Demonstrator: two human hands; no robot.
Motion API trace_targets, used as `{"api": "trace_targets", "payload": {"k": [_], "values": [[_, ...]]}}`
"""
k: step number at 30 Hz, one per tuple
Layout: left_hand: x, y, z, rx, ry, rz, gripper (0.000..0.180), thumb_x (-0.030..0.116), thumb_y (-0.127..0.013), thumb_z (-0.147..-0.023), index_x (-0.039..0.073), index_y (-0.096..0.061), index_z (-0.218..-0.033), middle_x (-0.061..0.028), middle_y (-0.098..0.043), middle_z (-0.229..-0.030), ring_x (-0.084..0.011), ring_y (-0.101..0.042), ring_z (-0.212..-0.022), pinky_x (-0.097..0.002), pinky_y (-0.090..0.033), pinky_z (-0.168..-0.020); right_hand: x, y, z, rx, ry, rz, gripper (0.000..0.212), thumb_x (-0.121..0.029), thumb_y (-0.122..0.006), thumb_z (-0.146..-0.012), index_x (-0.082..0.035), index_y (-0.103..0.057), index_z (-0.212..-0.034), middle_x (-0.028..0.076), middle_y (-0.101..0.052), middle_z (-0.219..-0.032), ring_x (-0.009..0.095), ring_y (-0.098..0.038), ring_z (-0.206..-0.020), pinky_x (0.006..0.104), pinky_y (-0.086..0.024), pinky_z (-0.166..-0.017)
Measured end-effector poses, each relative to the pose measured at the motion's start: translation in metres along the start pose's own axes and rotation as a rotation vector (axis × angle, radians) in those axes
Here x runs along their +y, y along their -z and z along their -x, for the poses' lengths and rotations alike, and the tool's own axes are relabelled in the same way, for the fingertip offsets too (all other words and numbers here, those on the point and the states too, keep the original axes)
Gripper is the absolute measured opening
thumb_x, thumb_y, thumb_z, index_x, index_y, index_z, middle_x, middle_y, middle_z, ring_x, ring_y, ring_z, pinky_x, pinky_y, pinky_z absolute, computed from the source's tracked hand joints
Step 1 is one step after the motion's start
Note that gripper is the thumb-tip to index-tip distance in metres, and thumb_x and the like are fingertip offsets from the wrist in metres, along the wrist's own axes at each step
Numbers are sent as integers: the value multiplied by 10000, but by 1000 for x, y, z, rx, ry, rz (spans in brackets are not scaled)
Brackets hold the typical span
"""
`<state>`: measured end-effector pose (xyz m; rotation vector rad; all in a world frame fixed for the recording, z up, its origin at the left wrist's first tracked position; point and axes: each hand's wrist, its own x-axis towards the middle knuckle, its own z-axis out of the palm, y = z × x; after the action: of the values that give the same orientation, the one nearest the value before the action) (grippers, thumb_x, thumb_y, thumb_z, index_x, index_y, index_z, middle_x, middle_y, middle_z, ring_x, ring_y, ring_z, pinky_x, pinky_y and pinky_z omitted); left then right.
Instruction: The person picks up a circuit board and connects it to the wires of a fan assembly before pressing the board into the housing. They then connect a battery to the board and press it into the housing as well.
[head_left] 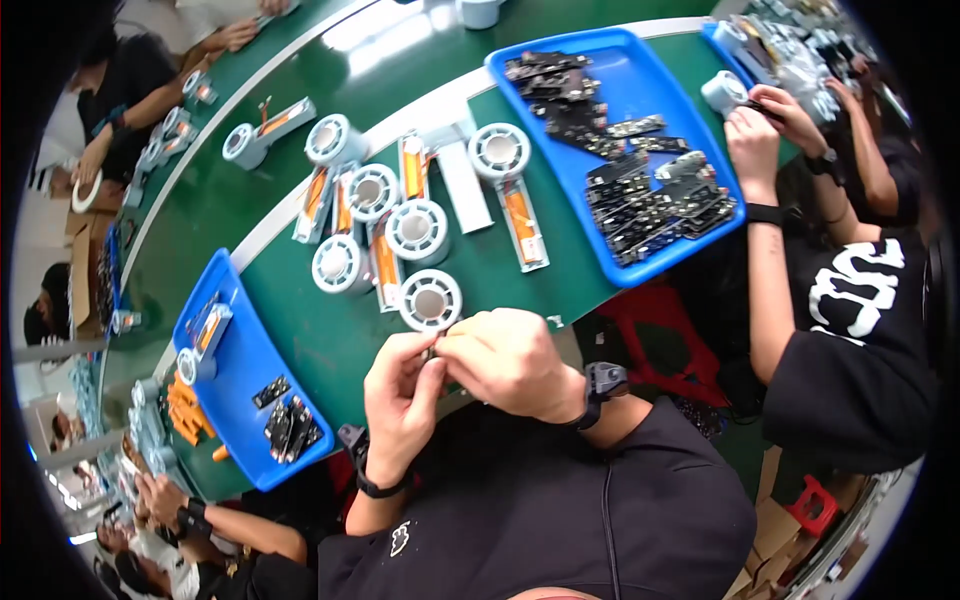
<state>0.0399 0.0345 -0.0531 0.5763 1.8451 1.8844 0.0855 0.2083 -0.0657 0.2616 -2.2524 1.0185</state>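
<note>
Head view: hands (512,362) together beside round pale housing (431,300)

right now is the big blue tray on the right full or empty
Partly full: circuit boards lie in the tray, but bare bottom shows.

The left hand (398,400) and right hand (515,365) meet, pinching a small dark thing (432,352), mostly hidden. Past them, round pale-blue parts (418,230) sit on a green table (312,335). 2 blue trays (645,85), 1 on each side, hold black boards (655,212).
</note>
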Motion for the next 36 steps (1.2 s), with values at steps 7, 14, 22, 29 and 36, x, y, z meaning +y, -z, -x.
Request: {"api": "trace_targets", "payload": {"k": [7,14,22,29,36], "values": [[-6,22,3,-117,103,78,254,-62,-585,-1013,-36,-582,-1266,-82,-636,-1127,-102,-669,-887,-235,-539,-715,17,8,-12,-186,92,-98,175,-64,-801,-764,-61,-666,-875,62,-698,-802,246,-687,-675,360,-538,-594],[3,19,0,-149,61,22,210,-57,-605,-992,-44,-613,-1201,-90,-645,-1067,-135,-670,-838,-251,-539,-694,21,5,-8,-204,24,-204,199,-23,-813,-714,-79,-646,-807,46,-704,-751,248,-653,-592,356,-516,-554],[11,18,-6,-168,-56,-192,199,-59,-652,-939,-28,-653,-1136,-133,-666,-1005,-219,-673,-811,-310,-529,-717,23,0,-8,-216,16,-199,218,20,-816,-685,-79,-662,-804,68,-708,-769,237,-673,-616,325,-529,-572],[20,30,-3,-35,53,-249,241,-40,-664,-935,-4,-649,-1172,-116,-650,-979,-197,-627,-765,-322,-493,-673,-5,21,-7,-301,-108,-215,260,8,-803,-726,-80,-733,-961,98,-666,-963,214,-657,-687,311,-536,-594],[17,32,-1,19,-1,-302,279,-30,-685,-922,8,-648,-1196,-128,-644,-972,-222,-627,-759,-322,-496,-673,-11,16,0,-450,-56,-35,373,-17,-800,-748,-131,-774,-1102,98,-623,-1093,204,-625,-711,306,-538,-608]]}}
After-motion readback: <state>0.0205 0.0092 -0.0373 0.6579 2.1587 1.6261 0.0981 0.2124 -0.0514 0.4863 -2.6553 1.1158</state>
